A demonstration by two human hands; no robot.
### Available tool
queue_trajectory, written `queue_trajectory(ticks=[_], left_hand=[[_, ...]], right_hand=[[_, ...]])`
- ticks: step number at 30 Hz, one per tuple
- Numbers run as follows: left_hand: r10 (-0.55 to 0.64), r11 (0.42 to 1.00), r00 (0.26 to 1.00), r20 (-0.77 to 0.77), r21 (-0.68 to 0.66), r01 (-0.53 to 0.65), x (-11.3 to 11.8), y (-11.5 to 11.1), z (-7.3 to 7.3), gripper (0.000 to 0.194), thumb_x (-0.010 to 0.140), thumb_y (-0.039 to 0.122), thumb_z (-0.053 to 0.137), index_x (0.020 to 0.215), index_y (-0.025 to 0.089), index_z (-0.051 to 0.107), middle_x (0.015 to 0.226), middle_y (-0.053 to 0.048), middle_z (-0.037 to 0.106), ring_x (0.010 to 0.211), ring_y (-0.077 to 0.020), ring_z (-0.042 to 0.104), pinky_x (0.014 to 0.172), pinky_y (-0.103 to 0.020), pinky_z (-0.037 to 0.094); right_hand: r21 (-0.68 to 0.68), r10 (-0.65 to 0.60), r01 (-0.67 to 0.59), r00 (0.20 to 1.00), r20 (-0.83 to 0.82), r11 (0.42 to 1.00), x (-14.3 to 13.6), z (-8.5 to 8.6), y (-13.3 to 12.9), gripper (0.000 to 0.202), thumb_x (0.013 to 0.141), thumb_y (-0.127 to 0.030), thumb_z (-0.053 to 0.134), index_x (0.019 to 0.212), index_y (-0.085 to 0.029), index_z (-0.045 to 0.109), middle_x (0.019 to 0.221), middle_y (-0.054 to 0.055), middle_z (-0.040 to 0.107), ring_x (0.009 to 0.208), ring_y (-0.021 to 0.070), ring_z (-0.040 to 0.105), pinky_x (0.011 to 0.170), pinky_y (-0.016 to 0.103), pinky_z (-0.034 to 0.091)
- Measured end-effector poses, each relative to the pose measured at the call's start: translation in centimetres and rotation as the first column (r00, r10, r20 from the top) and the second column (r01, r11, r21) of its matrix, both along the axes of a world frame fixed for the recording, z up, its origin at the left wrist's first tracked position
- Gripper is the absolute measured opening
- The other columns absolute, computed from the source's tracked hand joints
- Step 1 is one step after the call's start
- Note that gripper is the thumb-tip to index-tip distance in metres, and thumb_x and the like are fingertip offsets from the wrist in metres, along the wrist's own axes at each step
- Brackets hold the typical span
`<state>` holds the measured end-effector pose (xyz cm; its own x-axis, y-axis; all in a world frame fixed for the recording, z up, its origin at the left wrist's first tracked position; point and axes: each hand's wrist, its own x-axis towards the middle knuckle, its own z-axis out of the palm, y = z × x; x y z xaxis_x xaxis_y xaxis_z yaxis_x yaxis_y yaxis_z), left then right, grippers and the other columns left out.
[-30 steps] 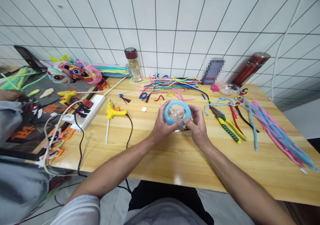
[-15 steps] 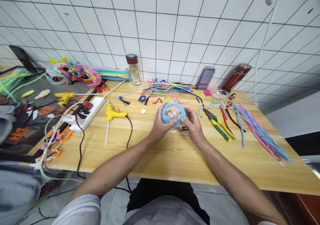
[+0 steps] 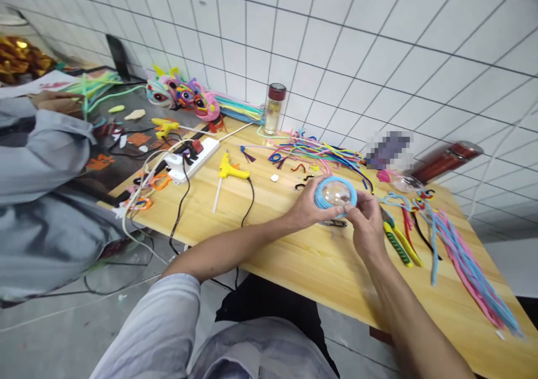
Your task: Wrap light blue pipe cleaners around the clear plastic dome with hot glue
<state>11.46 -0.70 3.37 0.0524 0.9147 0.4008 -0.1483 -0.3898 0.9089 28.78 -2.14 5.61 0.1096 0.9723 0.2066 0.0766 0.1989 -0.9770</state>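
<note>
Blue pipe-cleaner coil [image 3: 320, 197] around a clear dome [image 3: 337, 190] was held between the left hand [image 3: 306, 206] and the right hand [image 3: 366, 221], probably so its turns would not loosen.

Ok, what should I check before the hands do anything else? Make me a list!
1. Left grip on the clear plastic dome ringed in light-blue cord: ok, holding one side.
2. Right grip on it too: ok, thumb at the near edge.
3. Small dark metal tool well away from the hands: not ok, it lies close by.
4. Yellow glue gun set down: ok, lying on the pale wooden table.
5. Glue gun cool: cannot tell.
6. Green-and-yellow-handled pliers out of the hands: ok.
</note>
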Motion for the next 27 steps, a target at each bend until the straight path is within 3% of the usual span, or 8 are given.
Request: queue_trajectory(ticks=[6,9,14,20,27], left_hand=[[-0.042,0.999,0.997,0.063,-0.003,0.042,-0.3,0.1,1.1,0.089,0.069,0.051,0.095,0.144,0.021,0.057,0.146,-0.015,0.061,0.136,-0.0345,0.061,0.12,-0.051,0.048],[-0.129,0.988,0.973,0.19,-0.063,0.143,-0.6,0.3,1.7,0.095,0.065,0.056,0.096,0.142,0.021,0.054,0.138,-0.013,0.066,0.127,-0.032,0.066,0.114,-0.048,0.053],[-0.132,0.982,0.953,0.274,-0.098,0.164,-1.1,0.0,2.9,0.092,0.067,0.056,0.093,0.141,0.02,0.051,0.135,-0.012,0.066,0.124,-0.0292,0.067,0.109,-0.043,0.055],[-0.132,0.991,0.967,0.22,-0.004,0.136,-1.3,-1.0,3.9,0.089,0.069,0.059,0.091,0.138,0.02,0.051,0.135,-0.012,0.066,0.125,-0.0296,0.066,0.113,-0.045,0.053],[-0.093,0.992,0.99,0.104,0.093,0.083,-1.4,-2.4,4.8,0.088,0.072,0.056,0.09,0.142,0.021,0.05,0.142,-0.014,0.063,0.132,-0.0312,0.064,0.116,-0.046,0.052]], right_hand=[[0.039,-0.051,0.05,0.999,0.015,0.998,-0.7,1.2,-0.4,0.05,0.075,-0.047,0.087,0.115,-0.026,0.067,0.112,0.002,0.073,0.101,0.0221,0.068,0.087,0.038,0.055],[0.08,-0.028,0.025,0.999,0.043,0.997,-1.3,2.3,-0.9,0.049,0.08,-0.051,0.084,0.117,-0.026,0.067,0.116,0.004,0.073,0.106,0.024,0.068,0.09,0.04,0.056],[0.118,-0.013,0.005,0.997,0.07,0.993,-2.0,4.3,-1.8,0.047,0.084,-0.051,0.08,0.121,-0.026,0.068,0.122,0.007,0.075,0.112,0.0274,0.068,0.098,0.046,0.057],[0.182,-0.075,0.056,0.992,0.101,0.982,-2.5,5.1,-2.7,0.05,0.08,-0.051,0.082,0.12,-0.025,0.065,0.124,0.008,0.073,0.117,0.028,0.066,0.11,0.051,0.052],[0.236,-0.105,0.068,0.983,0.15,0.969,-2.4,5.3,-4.1,0.048,0.083,-0.052,0.077,0.121,-0.025,0.064,0.121,0.008,0.072,0.113,0.027,0.067,0.1,0.046,0.057]])
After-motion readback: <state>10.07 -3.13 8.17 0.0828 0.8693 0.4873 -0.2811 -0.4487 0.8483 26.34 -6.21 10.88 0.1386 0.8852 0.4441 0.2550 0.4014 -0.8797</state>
